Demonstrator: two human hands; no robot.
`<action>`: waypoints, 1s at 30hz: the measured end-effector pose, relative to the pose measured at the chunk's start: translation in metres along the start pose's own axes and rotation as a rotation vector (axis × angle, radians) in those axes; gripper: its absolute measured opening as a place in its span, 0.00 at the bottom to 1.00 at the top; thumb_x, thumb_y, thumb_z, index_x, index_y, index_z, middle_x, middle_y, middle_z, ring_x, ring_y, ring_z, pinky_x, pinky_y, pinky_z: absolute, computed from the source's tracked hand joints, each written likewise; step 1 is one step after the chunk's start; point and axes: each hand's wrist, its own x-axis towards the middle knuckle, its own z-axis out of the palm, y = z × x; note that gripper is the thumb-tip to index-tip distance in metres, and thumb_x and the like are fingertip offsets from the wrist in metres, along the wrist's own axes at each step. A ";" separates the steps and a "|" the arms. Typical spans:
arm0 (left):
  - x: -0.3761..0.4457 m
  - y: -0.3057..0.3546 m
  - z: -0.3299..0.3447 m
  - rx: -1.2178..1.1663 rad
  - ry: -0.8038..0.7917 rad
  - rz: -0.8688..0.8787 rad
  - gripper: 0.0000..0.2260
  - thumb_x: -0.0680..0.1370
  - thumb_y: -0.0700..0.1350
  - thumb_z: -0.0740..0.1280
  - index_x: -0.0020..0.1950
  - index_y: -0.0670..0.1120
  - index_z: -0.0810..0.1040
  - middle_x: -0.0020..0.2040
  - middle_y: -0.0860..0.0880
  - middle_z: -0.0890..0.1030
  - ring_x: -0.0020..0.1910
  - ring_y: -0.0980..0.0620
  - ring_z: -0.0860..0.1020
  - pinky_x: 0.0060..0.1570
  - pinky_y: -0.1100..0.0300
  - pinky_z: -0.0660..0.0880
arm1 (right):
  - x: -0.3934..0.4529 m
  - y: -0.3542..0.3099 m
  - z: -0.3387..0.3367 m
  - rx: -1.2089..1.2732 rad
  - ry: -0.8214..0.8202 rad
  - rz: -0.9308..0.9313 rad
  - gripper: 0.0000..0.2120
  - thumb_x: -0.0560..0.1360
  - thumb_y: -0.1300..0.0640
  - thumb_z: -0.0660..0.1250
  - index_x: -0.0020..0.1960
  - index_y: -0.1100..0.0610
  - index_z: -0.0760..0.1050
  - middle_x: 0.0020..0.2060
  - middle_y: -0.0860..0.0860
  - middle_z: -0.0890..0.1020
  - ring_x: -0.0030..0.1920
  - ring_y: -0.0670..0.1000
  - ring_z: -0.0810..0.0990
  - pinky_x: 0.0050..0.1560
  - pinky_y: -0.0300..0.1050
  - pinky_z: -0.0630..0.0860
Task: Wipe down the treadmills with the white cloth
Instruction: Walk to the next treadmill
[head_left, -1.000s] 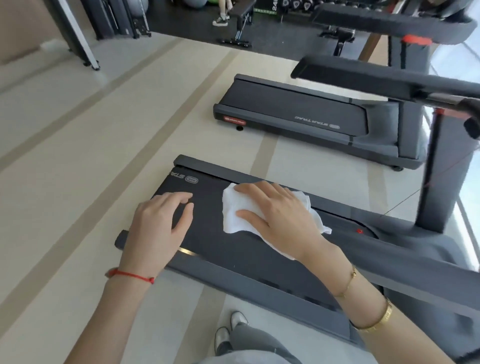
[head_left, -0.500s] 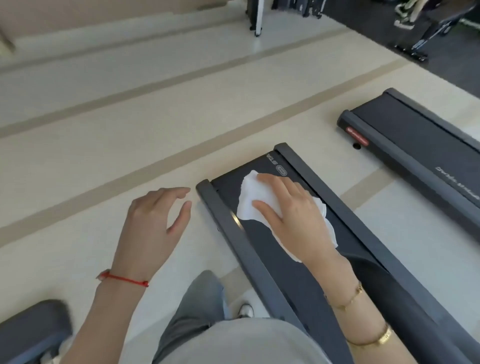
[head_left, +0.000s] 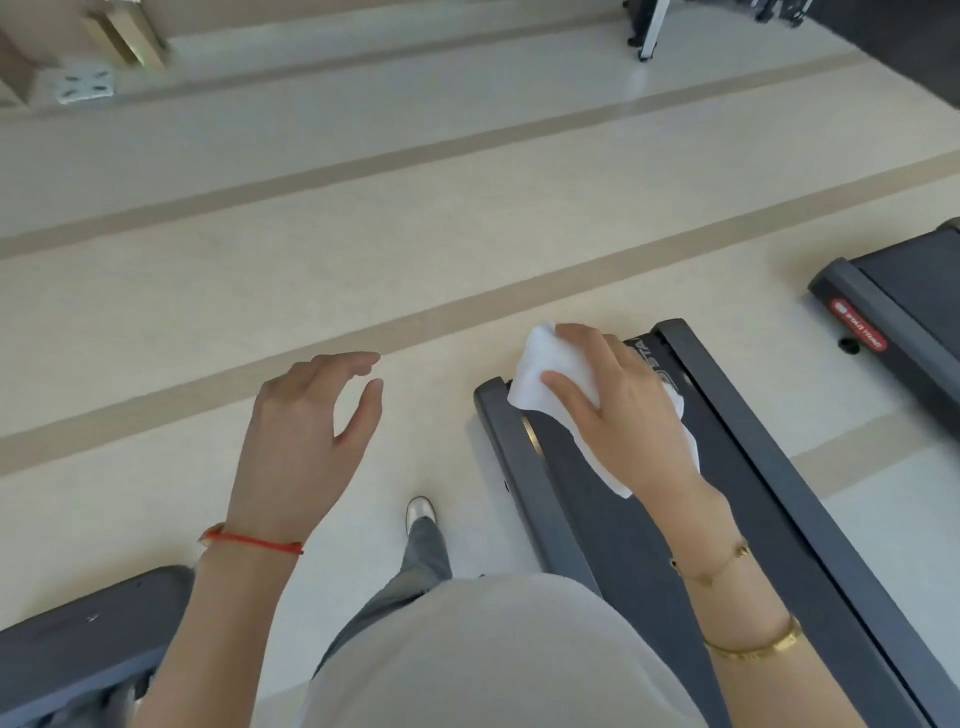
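Note:
A dark grey treadmill runs from the middle right down to the lower right corner, its black belt between two side rails. My right hand presses the white cloth flat on the belt's far end, with the cloth's tip over the end edge. My left hand hovers over the floor left of the treadmill, fingers apart and holding nothing. A red string sits on the left wrist, gold bracelets on the right.
A second treadmill with a red logo lies at the right edge. Part of another grey machine shows at the lower left. My leg and shoe stand on the beige striped floor between the machines.
The view has swung left and down. My right hand slid the cloth along the belt to its far end. My left hand came off the treadmill and now hangs over the floor.

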 end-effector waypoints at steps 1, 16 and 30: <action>0.017 -0.013 -0.004 0.009 -0.003 0.004 0.12 0.78 0.46 0.64 0.57 0.44 0.81 0.52 0.49 0.83 0.51 0.47 0.81 0.55 0.48 0.74 | 0.019 -0.007 0.007 -0.010 -0.004 -0.003 0.21 0.81 0.47 0.60 0.71 0.51 0.66 0.59 0.49 0.77 0.56 0.54 0.75 0.51 0.43 0.68; 0.254 -0.136 0.002 0.031 -0.142 0.106 0.12 0.79 0.47 0.63 0.58 0.46 0.80 0.52 0.51 0.83 0.51 0.48 0.80 0.56 0.49 0.74 | 0.235 -0.055 0.069 0.025 0.043 0.092 0.21 0.80 0.48 0.60 0.70 0.55 0.68 0.58 0.52 0.78 0.54 0.56 0.76 0.53 0.53 0.73; 0.548 -0.117 0.127 -0.074 -0.227 0.308 0.09 0.79 0.42 0.67 0.58 0.46 0.81 0.52 0.52 0.83 0.51 0.51 0.80 0.56 0.62 0.68 | 0.484 0.035 0.038 -0.029 0.155 0.252 0.19 0.81 0.48 0.60 0.70 0.52 0.68 0.58 0.49 0.78 0.54 0.54 0.75 0.54 0.48 0.71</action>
